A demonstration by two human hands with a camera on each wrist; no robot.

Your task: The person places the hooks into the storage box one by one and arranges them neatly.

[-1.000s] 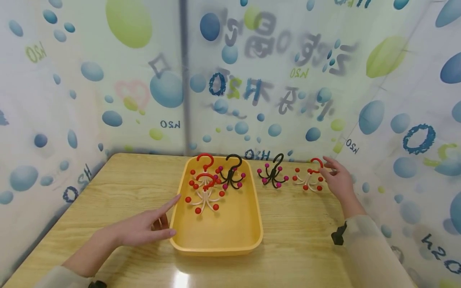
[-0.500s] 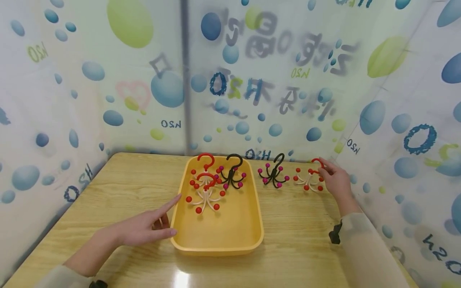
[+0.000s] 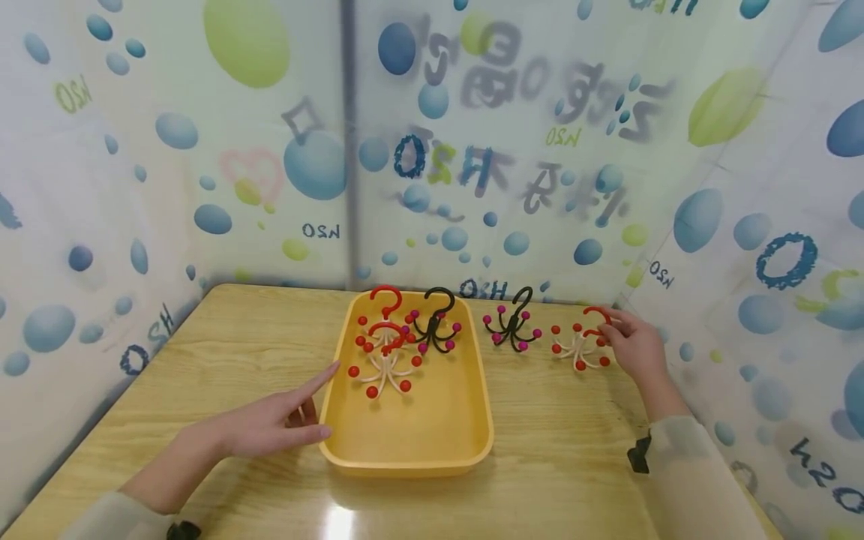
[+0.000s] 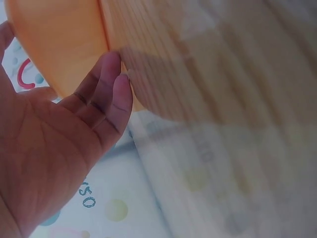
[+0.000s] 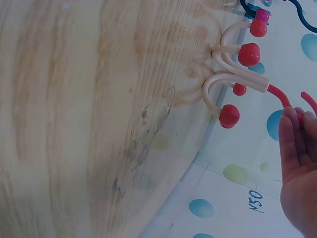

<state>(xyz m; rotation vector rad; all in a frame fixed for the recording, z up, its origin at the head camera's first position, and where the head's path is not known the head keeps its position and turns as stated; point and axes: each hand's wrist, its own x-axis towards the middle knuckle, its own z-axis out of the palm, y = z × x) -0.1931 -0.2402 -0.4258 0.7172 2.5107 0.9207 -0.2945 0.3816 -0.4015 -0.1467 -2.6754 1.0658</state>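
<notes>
At the right, my right hand (image 3: 634, 346) pinches the red hook of a white octopus-style hanger (image 3: 578, 349) with red ball tips. In the right wrist view, thumb and fingers meet on the red hook, and the curved arms of this white hanger (image 5: 255, 79) face the table. My left hand (image 3: 270, 425) touches the left side of the yellow tray (image 3: 487, 420), index finger and thumb stretched out against it and the other fingers bent. Inside the tray are two white hangers with red hooks, the nearer white hanger (image 3: 385, 369) overlapping the farther, and a black hanger (image 3: 434, 327) with magenta balls.
Another black hanger (image 3: 513, 328) with magenta balls stands on the wooden table (image 3: 560, 442) between the tray and my right hand. A patterned curtain (image 3: 513, 187) closes off the table's back edge and both sides.
My right hand has closed its fingers on the red hook. The white hanger has tilted and shifted slightly toward me. My left hand and the tray have stayed in place.
</notes>
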